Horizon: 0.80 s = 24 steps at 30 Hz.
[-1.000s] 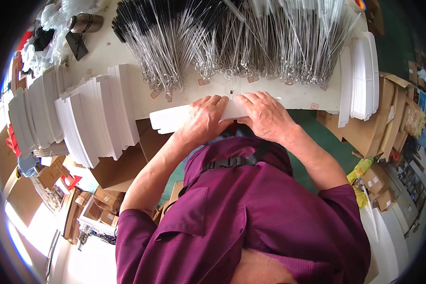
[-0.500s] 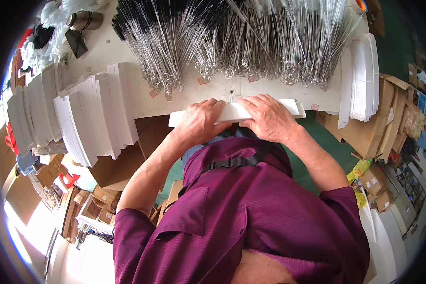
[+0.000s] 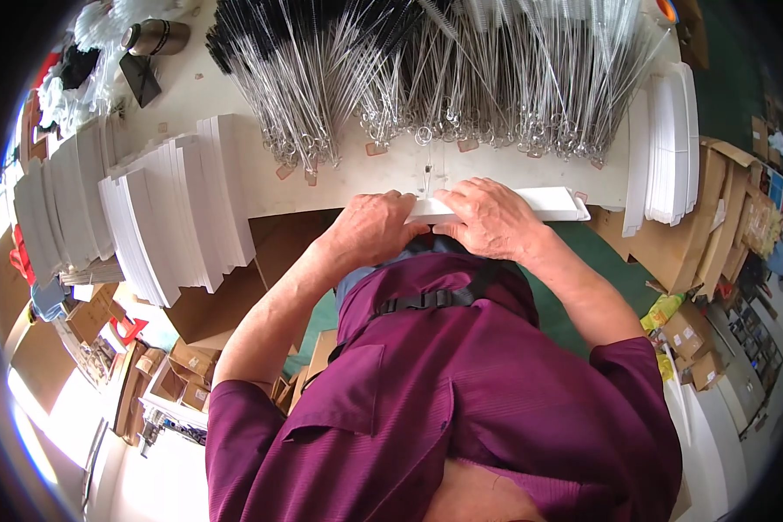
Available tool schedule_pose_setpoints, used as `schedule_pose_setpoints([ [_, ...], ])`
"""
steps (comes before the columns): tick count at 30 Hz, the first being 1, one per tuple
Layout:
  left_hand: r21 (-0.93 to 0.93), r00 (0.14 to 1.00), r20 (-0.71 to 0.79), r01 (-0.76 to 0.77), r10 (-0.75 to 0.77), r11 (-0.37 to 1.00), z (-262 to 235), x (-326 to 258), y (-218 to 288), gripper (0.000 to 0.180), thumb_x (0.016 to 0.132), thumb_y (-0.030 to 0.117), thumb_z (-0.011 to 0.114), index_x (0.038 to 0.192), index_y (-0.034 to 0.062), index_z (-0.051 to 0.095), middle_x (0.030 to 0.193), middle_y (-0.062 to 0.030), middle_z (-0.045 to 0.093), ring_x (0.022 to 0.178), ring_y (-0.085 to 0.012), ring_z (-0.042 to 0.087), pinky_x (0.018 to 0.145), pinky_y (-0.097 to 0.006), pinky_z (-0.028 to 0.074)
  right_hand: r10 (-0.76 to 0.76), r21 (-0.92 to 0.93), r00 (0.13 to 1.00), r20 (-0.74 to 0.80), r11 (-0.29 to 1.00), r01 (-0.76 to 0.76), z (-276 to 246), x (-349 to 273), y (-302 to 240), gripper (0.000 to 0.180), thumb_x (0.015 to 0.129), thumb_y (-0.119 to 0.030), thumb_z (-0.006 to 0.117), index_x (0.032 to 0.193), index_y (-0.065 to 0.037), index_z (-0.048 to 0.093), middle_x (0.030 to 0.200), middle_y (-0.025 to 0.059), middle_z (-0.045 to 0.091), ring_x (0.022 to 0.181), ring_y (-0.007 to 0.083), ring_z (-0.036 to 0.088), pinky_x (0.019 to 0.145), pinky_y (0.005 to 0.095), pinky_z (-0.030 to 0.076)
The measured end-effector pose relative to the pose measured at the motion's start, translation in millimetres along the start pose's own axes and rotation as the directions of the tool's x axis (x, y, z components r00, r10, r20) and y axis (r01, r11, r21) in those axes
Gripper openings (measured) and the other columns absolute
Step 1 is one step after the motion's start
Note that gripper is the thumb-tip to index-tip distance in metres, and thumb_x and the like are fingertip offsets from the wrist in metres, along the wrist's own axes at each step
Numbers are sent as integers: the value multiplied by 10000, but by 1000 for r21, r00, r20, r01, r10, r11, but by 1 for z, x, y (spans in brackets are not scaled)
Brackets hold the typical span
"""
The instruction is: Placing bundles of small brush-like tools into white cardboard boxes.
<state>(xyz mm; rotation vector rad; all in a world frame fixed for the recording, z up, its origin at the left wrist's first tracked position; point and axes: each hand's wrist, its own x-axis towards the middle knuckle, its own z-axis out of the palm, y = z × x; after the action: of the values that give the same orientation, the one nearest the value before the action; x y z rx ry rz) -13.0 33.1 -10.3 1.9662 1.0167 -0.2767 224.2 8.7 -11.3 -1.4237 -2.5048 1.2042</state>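
Backs upward, both hands (image 3: pixel 372 228) (image 3: pixel 494 217) grip a white box (image 3: pixel 552 204).

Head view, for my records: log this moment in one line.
held: long white cardboard box; by: left hand, right hand; beyond: silver wire-handled brushes

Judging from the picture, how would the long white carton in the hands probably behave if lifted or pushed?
The long white carton is probably light for its size, as its walls look thin. It seems fairly stiff lengthwise, since the part beyond the right hand juts out straight. Its flat faces suggest sliding rather than rolling.
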Motion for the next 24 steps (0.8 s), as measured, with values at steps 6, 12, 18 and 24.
schedule_pose_setpoints([
  [6,-56,991,107,-75,81,996,-7,6,-3,402,966,375,633,1112,0,622,987,-232,680,950,-450,656,838,-517,513,-33,31,998,-53,999,35,-6,1,-2,392,906,-377,701,1107,-41,686,949,160,694,979,343,668,885,452,527],
  [12,-89,996,81,-31,38,996,-8,4,4,343,992,348,598,1070,17,644,956,-238,692,928,-449,656,818,-523,513,-62,75,996,-62,995,67,-11,9,6,366,948,-385,658,834,-39,687,825,153,703,838,351,693,759,444,553],
  [18,-134,972,233,20,12,991,-14,9,6,339,1003,324,590,972,-2,680,813,-239,672,812,-434,654,746,-516,501,-61,-25,964,-261,998,57,12,13,2,456,969,-372,649,645,-53,616,616,145,658,590,325,676,550,423,534],
  [24,-338,972,219,-4,82,941,-23,6,0,365,989,318,634,876,-24,693,701,-230,639,621,-373,577,659,-475,477,-140,-123,914,-380,987,100,20,20,6,427,959,-320,664,613,-85,578,548,92,597,512,255,633,501,377,502],
])
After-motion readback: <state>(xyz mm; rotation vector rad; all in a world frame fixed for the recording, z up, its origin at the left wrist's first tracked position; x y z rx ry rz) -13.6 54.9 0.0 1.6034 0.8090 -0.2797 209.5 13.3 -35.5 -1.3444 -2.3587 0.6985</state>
